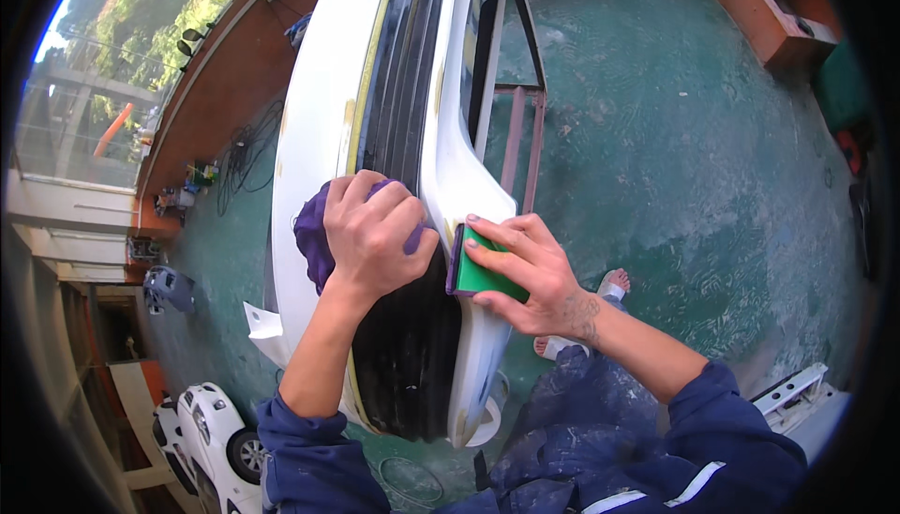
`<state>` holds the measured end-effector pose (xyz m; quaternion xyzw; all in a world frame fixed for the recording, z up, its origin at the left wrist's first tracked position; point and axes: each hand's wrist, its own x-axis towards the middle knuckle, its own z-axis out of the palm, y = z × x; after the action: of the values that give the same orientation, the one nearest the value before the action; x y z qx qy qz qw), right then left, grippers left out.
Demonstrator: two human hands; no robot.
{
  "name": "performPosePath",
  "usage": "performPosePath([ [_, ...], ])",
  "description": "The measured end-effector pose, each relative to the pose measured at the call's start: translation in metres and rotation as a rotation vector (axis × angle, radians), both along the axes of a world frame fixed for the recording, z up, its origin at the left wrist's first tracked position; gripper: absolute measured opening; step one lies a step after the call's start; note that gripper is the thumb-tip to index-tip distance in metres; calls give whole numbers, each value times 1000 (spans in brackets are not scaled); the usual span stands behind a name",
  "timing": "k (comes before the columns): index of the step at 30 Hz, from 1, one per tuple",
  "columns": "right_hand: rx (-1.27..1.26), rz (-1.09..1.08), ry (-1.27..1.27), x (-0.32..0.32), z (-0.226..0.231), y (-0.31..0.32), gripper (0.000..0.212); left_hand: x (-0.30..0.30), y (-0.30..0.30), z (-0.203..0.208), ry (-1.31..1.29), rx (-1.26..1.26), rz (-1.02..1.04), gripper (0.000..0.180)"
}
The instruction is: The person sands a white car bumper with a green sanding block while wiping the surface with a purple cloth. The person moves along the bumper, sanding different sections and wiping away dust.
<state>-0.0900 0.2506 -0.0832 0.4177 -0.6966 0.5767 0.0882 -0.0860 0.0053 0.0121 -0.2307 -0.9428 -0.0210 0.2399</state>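
A white car bumper (319, 111) with a black slatted grille (405, 345) stretches lengthwise in front of me, yellowish tape or filler along some of its edges. My left hand (377, 233) is closed around a bunched purple cloth (314, 240), over the grille and its left border. In my right hand (536, 272) is a green sanding block (487, 265) with a thin purple layer on its left side. That side lies against the white strip right of the grille. Fingers rest on top of the block, and the thumb is at its near edge.
Reddish metal stand bars (525, 139) show beside the bumper, over a wet-looking green floor (675, 186). Coiled dark cable (246, 162) lies by the left wall. A white car (211, 430) is at lower left, and a white metal part (792, 397) at lower right.
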Motion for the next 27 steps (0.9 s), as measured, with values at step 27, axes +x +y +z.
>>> performPosePath([
  [27, 57, -132, -261, 0, -5, -2, 50, -11, 14, 12, -25, -137, 133, 26],
])
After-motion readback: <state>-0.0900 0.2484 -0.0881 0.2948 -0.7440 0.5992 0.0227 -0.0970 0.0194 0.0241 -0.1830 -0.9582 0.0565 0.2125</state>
